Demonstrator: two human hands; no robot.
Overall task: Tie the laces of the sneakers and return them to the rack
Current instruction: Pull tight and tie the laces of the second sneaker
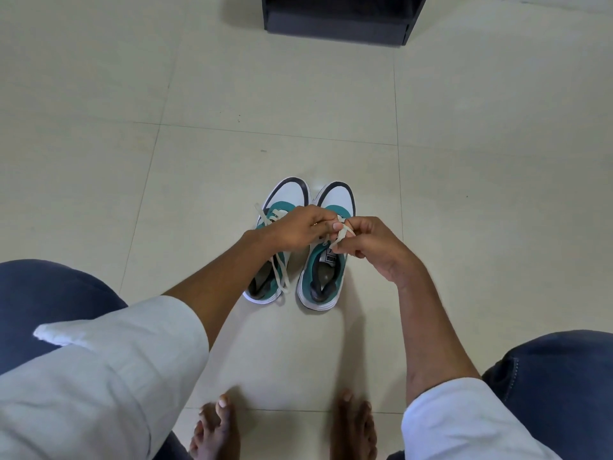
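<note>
Two white, teal and black sneakers stand side by side on the floor, toes pointing away from me. The left sneaker (270,277) has loose cream laces trailing over its side. Over the right sneaker (326,273), both hands hold its cream lace (343,235). My left hand (298,229) pinches one part of the lace with fingers closed. My right hand (371,245) grips a loop of the same lace, close against the left hand's fingertips. The hands hide the tongue and eyelets of the right sneaker.
A dark rack (338,18) stands on the floor at the top, well beyond the sneakers. Pale tiled floor (232,94) lies all around. My bare feet (285,426) and knees in blue jeans are at the bottom of the view.
</note>
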